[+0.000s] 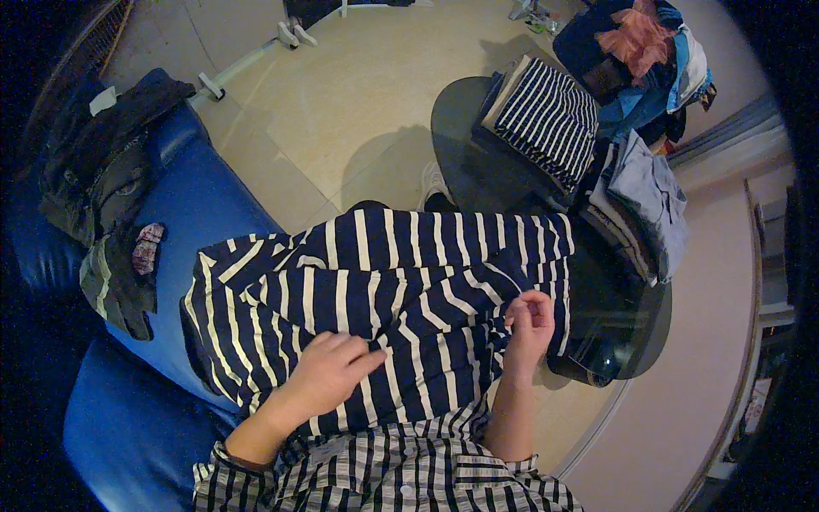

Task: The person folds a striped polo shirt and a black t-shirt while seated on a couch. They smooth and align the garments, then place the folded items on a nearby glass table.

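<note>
A navy cloth garment with cream stripes [409, 301] lies spread and wrinkled across my lap. My left hand [336, 365] rests on its near left part, palm down, fingers slightly bent; whether it pinches any cloth is hidden. On the right part of the garment, my right hand [531, 313] is curled with thumb and fingertips close together at the fabric; whether cloth is between them cannot be told. The garment's right edge reaches over the dark glass table.
A dark oval glass table [614, 326] holds a folded striped stack [550, 115] and a folded grey-blue stack [646, 205]. More clothes [640, 45] are heaped beyond. Dark garments [115, 185] and a patterned scrunchie [148, 248] lie on the blue sofa [198, 185] at left.
</note>
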